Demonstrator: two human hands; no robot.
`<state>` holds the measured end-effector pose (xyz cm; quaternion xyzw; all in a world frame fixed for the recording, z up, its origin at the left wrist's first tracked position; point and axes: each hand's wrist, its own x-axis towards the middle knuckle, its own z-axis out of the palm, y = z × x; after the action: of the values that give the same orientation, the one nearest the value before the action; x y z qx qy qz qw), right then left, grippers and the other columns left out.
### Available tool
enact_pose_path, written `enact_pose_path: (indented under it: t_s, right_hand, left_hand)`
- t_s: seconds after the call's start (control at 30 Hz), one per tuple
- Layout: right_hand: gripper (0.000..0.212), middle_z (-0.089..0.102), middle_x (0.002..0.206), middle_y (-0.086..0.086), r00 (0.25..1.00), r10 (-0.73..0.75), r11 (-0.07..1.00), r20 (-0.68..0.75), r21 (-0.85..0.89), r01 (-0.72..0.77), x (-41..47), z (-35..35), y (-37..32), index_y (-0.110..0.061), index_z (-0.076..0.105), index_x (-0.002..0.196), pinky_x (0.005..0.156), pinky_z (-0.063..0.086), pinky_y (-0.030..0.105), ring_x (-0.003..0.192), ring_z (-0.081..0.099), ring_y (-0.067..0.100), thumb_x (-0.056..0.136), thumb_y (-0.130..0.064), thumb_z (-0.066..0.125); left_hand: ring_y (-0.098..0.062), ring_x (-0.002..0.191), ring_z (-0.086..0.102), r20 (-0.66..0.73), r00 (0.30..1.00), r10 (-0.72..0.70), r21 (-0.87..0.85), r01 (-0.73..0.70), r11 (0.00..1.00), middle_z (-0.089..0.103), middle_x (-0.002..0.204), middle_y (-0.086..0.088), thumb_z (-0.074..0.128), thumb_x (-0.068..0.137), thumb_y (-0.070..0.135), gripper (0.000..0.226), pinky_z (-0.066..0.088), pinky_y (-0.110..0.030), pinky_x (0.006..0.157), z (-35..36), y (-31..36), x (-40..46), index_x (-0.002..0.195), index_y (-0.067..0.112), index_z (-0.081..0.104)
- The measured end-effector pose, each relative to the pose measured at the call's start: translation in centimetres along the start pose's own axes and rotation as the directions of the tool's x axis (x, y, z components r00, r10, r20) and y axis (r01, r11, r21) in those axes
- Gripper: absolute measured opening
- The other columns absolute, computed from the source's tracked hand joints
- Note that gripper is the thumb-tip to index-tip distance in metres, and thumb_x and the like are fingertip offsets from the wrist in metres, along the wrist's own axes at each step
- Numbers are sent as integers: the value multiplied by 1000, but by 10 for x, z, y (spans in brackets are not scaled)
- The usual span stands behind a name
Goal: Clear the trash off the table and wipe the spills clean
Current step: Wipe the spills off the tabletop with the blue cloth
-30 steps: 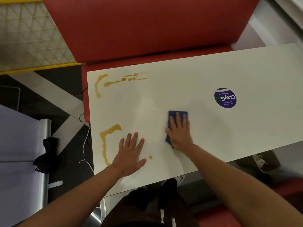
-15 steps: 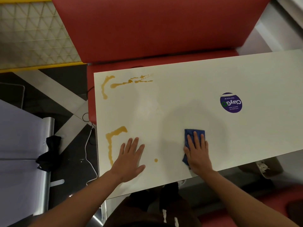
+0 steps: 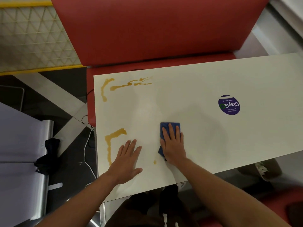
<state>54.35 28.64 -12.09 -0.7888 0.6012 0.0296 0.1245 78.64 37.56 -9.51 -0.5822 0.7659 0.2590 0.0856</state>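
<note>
My right hand (image 3: 173,145) lies flat with straight fingers on a folded blue cloth (image 3: 164,128), pressing it onto the white table (image 3: 213,136) near the front edge. My left hand (image 3: 126,159) rests flat on the table to the left of it, fingers spread. An orange-brown spill streak (image 3: 113,136) bends along the table's left side just beyond my left hand. A second streak (image 3: 124,86) runs across the far left corner. One small orange drop (image 3: 154,162) sits between my hands.
A round purple sticker (image 3: 229,104) is on the table at the right. A red booth seat (image 3: 155,30) stands behind the table. A white cable (image 3: 86,148) and a dark cloth (image 3: 47,153) lie on the floor at the left.
My right hand slid the blue cloth right and toward the near edge, then back left, close to the small drop. My left hand stayed flat in place.
</note>
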Motion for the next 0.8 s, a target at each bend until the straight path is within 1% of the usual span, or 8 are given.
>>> enact_pose_path:
  t_s: [0.07,0.13,0.3,0.4,0.53,0.6,0.7,0.8]
  right_hand:
    - [57,29,162,20,996,87,996,-23,19,-87,12,-1,-3,-11,41,153,112,36,64,147,27,49,104,-38,32]
    - [57,28,162,22,992,97,995,-75,42,-94,1,7,-14,-10,40,153,113,34,64,148,26,49,104,-37,33]
    - [61,17,167,17,999,-37,997,-17,61,38,-85,30,-50,-15,29,159,120,23,59,153,14,43,104,-41,25]
    - [59,15,168,13,995,-102,993,-4,51,102,-95,31,-45,-19,26,160,123,18,57,154,8,41,105,-43,26]
    - [56,21,167,14,980,-196,980,26,-20,197,-51,21,-14,-18,32,157,115,32,62,152,17,45,105,-39,31]
    - [55,25,165,17,988,-154,988,15,-30,154,-21,12,-2,-14,37,155,111,36,64,149,22,48,105,-37,31]
    - [57,31,161,22,1000,-5,1000,-28,-14,5,10,1,1,-10,43,152,110,37,64,146,30,50,104,-37,31]
    - [56,35,159,24,994,64,998,-90,31,-62,0,6,-19,-8,46,150,111,36,64,144,32,51,103,-35,34]
  left_hand:
    - [-30,149,-31,-3,1000,-13,5,13,1000,-31,164,-8,47,98,59,91,-6,-47,126,-1,2,0,161,21,-5]
    - [-30,149,-33,11,1000,-18,1,18,1000,-31,163,-8,48,98,58,91,-8,-47,125,-3,4,-1,161,21,-6]
    - [-28,148,-35,21,999,-32,-5,32,999,-35,162,-7,48,99,59,93,-14,-43,122,-3,5,0,160,22,-11]
    - [-28,148,-34,21,999,-28,-26,29,999,-33,163,-8,50,99,56,92,-14,-43,122,-4,5,-1,161,21,-9]
    - [-29,147,-36,31,999,-26,-23,27,999,-33,163,-8,50,99,56,92,-14,-43,122,-6,6,-1,161,21,-10]
    - [-29,147,-36,33,999,-23,-20,24,1000,-33,163,-8,50,99,56,92,-14,-43,122,-6,5,-1,161,21,-9]
    - [-30,148,-34,26,999,-28,-13,28,1000,-32,163,-8,50,99,56,91,-14,-43,121,-7,6,-2,161,21,-7]
    - [-30,148,-33,32,999,-30,-17,31,999,-31,164,-8,51,99,55,91,-13,-45,122,-8,9,-3,161,20,-7]
